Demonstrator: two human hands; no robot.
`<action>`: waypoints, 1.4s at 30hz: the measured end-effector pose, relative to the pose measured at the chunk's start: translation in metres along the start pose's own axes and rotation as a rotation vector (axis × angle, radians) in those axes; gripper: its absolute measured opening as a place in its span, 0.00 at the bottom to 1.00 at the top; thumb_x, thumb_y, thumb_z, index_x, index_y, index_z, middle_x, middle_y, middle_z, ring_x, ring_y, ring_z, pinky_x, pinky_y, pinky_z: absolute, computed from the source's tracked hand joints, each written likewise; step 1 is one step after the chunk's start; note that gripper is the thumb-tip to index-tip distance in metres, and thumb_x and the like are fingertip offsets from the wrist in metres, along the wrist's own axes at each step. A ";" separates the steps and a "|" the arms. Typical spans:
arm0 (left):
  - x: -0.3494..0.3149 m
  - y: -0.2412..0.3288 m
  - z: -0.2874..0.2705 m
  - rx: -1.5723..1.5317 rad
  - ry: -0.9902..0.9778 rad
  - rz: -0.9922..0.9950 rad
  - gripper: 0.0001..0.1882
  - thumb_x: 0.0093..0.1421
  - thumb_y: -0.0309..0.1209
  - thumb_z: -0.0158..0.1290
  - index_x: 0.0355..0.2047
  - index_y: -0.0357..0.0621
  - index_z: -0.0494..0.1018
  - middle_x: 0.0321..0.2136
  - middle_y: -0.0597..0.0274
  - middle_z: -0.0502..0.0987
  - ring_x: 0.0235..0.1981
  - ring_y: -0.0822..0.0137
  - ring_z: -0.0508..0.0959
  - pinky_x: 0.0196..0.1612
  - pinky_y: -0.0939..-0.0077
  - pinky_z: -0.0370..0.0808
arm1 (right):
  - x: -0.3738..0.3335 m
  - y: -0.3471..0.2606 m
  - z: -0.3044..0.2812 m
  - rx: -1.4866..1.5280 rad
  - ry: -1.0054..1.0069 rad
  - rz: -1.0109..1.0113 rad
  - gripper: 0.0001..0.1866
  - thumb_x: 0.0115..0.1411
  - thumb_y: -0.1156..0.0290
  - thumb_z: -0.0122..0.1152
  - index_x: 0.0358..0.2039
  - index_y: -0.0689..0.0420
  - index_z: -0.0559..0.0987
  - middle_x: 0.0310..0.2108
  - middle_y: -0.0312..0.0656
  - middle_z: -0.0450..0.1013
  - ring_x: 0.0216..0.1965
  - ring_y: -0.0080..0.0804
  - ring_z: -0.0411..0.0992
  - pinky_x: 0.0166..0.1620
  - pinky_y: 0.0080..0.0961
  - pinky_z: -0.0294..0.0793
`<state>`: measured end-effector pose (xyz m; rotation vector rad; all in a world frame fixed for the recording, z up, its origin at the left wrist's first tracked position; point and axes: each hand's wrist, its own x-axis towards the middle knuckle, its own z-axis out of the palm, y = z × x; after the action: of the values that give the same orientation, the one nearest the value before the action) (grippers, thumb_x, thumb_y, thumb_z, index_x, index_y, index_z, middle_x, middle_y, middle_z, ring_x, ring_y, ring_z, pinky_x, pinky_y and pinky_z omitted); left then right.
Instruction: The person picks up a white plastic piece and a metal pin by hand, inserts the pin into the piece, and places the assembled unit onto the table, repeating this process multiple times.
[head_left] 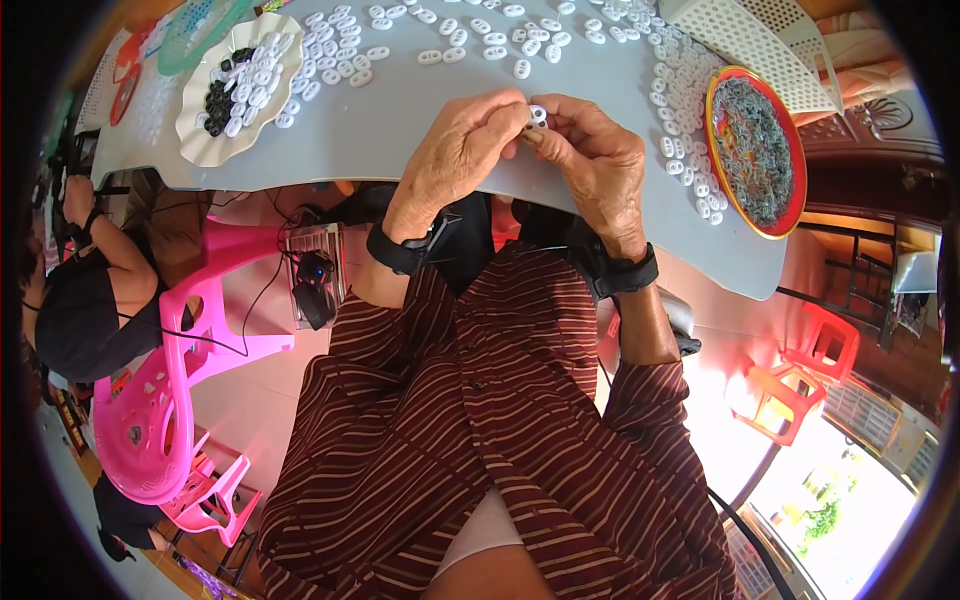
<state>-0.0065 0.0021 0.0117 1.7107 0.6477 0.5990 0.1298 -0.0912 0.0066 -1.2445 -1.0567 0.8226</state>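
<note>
Over the near edge of the grey table (350, 130), my left hand (455, 155) and my right hand (603, 170) meet at their fingertips. Between them they pinch a small white oval plastic piece (538, 114) with dark holes. Both hands are closed, and the fingers hide part of the piece. Many similar white oval pieces (495, 40) lie scattered beyond my hands. On the left, a cream wavy-edged dish (205, 150) holds white pieces and small black parts (216, 105). To the right, a red round tray (797, 175) carries a heap of tiny metal parts (755, 145).
A white perforated basket (740, 45) stands at the far right, a green one (185, 50) at the far left. More small pieces (680, 75) lie by the tray. Left of me are a pink chair (180, 400) and another person (100, 300). Red stools (785, 400) stand at right.
</note>
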 end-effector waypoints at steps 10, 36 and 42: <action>-0.001 -0.007 0.004 0.064 0.026 0.142 0.16 0.62 0.40 0.43 0.30 0.37 0.69 0.16 0.64 0.66 0.20 0.74 0.66 0.25 0.77 0.63 | -0.001 0.009 0.001 -0.120 0.027 -0.099 0.14 0.52 0.78 0.65 0.40 0.64 0.77 0.27 0.39 0.77 0.30 0.20 0.75 0.34 0.16 0.74; 0.001 -0.013 0.003 0.286 -0.030 0.373 0.14 0.63 0.35 0.39 0.30 0.35 0.64 0.19 0.58 0.66 0.19 0.65 0.67 0.26 0.73 0.66 | -0.005 0.000 0.003 -0.299 0.081 -0.186 0.08 0.50 0.76 0.67 0.31 0.62 0.78 0.21 0.39 0.76 0.22 0.20 0.73 0.27 0.16 0.72; 0.001 -0.014 0.003 0.308 -0.040 0.393 0.15 0.63 0.36 0.39 0.30 0.35 0.65 0.19 0.59 0.65 0.19 0.65 0.66 0.27 0.72 0.66 | -0.005 -0.001 0.001 -0.382 0.081 -0.215 0.08 0.49 0.75 0.68 0.30 0.61 0.79 0.19 0.38 0.75 0.21 0.20 0.72 0.25 0.17 0.71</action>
<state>-0.0056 0.0037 -0.0027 2.1577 0.3888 0.7647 0.1271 -0.0954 0.0064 -1.4367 -1.2949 0.4123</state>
